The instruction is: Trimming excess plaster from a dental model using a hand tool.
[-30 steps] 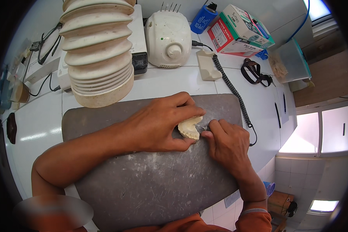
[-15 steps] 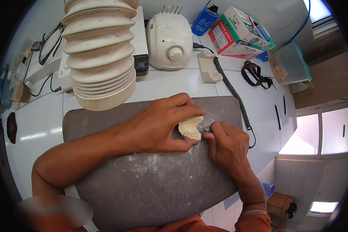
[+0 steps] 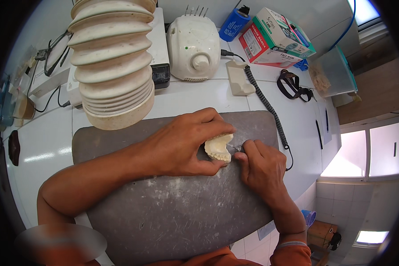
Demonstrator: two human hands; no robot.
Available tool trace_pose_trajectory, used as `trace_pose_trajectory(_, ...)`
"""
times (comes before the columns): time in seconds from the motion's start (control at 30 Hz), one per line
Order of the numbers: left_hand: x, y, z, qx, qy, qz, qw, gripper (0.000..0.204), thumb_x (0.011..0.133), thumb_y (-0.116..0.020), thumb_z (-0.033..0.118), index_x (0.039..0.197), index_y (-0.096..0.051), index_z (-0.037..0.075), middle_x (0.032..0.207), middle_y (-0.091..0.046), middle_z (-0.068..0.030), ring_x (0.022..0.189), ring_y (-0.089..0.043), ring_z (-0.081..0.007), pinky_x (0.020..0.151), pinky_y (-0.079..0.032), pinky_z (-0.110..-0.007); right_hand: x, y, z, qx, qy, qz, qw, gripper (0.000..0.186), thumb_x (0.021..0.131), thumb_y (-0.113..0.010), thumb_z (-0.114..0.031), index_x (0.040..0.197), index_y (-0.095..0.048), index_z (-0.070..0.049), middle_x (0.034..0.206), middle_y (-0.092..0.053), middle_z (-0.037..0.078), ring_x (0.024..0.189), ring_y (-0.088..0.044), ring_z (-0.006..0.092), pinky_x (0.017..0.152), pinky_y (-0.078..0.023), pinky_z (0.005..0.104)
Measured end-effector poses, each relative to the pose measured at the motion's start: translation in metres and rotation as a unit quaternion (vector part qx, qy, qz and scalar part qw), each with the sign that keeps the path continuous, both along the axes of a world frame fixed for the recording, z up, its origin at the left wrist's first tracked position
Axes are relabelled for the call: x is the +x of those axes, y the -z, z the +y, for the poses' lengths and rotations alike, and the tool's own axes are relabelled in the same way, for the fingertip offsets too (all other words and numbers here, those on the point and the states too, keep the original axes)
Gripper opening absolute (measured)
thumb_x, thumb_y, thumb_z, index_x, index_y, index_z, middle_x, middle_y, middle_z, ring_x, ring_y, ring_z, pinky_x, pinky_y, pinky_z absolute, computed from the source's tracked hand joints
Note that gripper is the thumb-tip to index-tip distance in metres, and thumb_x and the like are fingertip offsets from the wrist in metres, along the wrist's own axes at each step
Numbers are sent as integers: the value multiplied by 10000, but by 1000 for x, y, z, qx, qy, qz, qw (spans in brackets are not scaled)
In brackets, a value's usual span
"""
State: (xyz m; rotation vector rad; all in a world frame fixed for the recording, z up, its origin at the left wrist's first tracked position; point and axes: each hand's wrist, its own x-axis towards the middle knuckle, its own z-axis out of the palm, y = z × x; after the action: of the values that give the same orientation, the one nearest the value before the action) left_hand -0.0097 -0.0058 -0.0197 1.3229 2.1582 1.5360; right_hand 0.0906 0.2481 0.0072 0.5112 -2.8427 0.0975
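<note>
While left hand (image 3: pixel 181 144) grips the dental cast (image 3: pixel 218 147), right hand (image 3: pixel 261 166) pinches handpiece tip (image 3: pixel 236 148), grey mat (image 3: pixel 173 213).

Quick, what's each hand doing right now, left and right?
Left hand: closed around the cream dental cast, steadying it on the grey mat.
Right hand: closed on a slim metal tool, tip at the cast.

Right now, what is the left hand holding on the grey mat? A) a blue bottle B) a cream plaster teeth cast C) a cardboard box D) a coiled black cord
B: the left hand grips the cream plaster teeth cast over the grey mat, while the right hand puts a small metal tool tip to it.
</note>
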Motion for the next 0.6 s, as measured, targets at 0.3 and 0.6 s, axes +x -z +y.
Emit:
trace_pose_trajectory(0.3, 0, 1, 2, 1, 0, 4, 1000, 672, 820, -974, 215, 1423, -739, 34, 1305, -710, -149, 1192, -742, -322, 1026, -609, -412, -1, -2, 0, 10, 1, -10, 1000, 329, 1063, -771, -392, 919, -655, -121, 791, -612, 55, 604, -635, 282, 592, -503, 408)
trace_pose_trajectory(0.6, 0, -1, 1, -2, 2, 7, 1000, 673, 823, -975, 219, 1425, -739, 34, 1309, -706, -149, 1199, -743, -326, 1026, -610, -416, -2, -2, 0, 19, -3, -13, 1000, 337, 1050, -783, -425, 931, -675, -130, 798, -612, 46, 603, -634, 268, 594, -504, 403)
